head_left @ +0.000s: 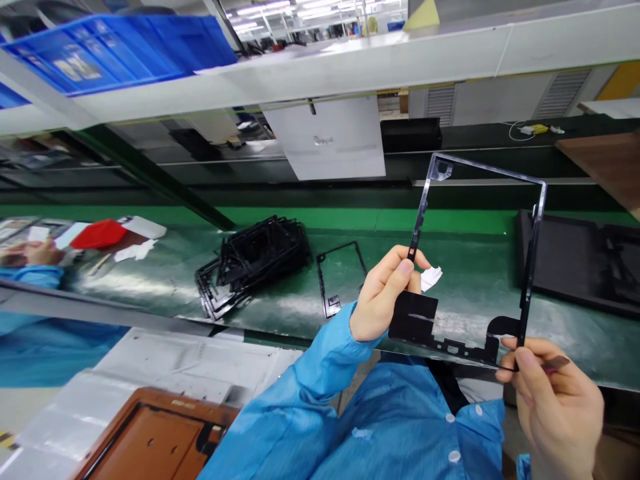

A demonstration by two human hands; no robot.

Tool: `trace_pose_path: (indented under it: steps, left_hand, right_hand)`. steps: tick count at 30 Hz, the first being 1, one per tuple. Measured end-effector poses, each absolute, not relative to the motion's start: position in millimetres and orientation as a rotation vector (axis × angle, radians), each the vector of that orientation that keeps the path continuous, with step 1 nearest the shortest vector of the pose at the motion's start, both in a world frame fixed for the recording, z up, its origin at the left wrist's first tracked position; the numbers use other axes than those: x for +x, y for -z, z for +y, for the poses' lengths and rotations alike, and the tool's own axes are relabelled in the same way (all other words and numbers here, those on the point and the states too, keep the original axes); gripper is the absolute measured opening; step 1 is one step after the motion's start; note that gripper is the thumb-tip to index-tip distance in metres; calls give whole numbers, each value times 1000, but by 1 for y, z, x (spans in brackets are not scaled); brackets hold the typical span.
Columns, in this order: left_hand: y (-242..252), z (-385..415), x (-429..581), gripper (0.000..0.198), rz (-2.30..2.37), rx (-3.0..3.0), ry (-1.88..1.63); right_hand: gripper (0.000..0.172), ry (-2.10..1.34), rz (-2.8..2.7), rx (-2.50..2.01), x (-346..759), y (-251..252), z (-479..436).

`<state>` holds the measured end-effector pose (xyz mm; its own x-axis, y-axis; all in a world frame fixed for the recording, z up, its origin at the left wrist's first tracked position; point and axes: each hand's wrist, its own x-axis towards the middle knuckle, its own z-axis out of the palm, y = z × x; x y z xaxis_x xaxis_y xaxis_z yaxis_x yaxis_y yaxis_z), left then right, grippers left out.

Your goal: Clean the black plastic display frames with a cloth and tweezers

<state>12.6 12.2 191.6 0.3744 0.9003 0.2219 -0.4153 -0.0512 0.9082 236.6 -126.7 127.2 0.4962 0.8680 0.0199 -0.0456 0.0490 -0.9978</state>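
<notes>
I hold a thin black plastic frame (536, 233) up in front of me, above the green conveyor belt (465, 293). My left hand (383, 293) pinches the frame's left bar near its lower corner, with a small white scrap (431, 277) showing just past the fingers. My right hand (555, 400) grips the frame's lower right corner between thumb and fingers. Both of my sleeves are blue.
A heap of several black frames (255, 263) and one single frame (340, 277) lie on the belt to the left. A black tray (575, 263) sits at the right. An orange-brown fixture (155, 437) lies at lower left. Another person's hand (33, 255) in a blue sleeve and a red item (97, 235) are at far left.
</notes>
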Motion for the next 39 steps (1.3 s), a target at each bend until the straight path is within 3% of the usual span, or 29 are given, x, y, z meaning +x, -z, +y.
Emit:
trace_pose_path:
  steps: [12, 20, 28, 39]
  left_hand:
    - [-184, 17, 14, 48, 517, 1038, -1113]
    - [-195, 15, 13, 47, 529, 939, -1056]
    - [-196, 17, 14, 50, 558, 916, -1035]
    - [-188, 11, 17, 55, 520, 957, -1101]
  right_hand:
    - [29, -933, -791, -1180, 229, -167, -125]
    - [11, -1081, -863, -1069, 232, -169, -135]
    - [10, -1216, -822, -1083, 244, -162, -143]
    - [16, -994, -863, -1140, 231, -158, -133]
